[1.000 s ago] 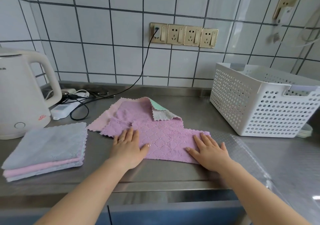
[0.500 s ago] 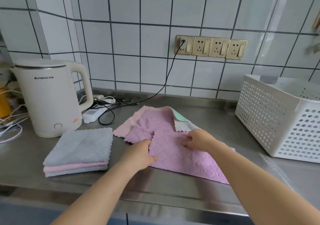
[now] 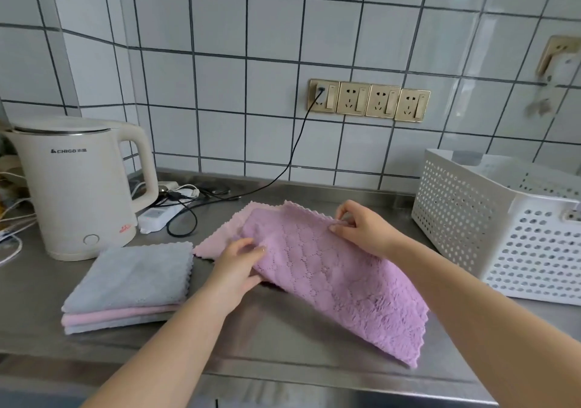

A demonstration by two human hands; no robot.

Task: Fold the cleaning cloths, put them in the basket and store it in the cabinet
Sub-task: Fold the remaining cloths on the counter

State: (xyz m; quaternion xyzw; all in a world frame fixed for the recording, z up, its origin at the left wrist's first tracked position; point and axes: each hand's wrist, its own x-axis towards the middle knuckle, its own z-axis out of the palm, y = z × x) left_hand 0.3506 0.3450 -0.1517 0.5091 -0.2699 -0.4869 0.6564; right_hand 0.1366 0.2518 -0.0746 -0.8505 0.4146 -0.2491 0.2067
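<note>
— Where's the purple cleaning cloth [image 3: 333,282] now?

— Middle of the steel surface [image 3: 283,338], partly lifted. It's lilac, with a stitched pattern of rounded cells and a zigzag hem; its near corner trails toward 5 o'clock.

— And who holds it?

— Both hands. The left hand [image 3: 239,266] pinches its edge at about 9 o'clock, thumb on top. The right hand [image 3: 361,228] has fingers curled round the far edge at 1 o'clock, raising it.

— Anything under it?

— A pale pink cloth [image 3: 220,234] lies flat beneath, showing at 10 o'clock.

— The finished ones?

— A folded stack [image 3: 132,285] sits at 9 o'clock: grey on top, pink in the middle, grey below. It is just in front of the cream electric kettle [image 3: 78,187].

— And the basket?

— The white perforated basket [image 3: 478,219] stands at 3 o'clock, apart from the cloth.
</note>
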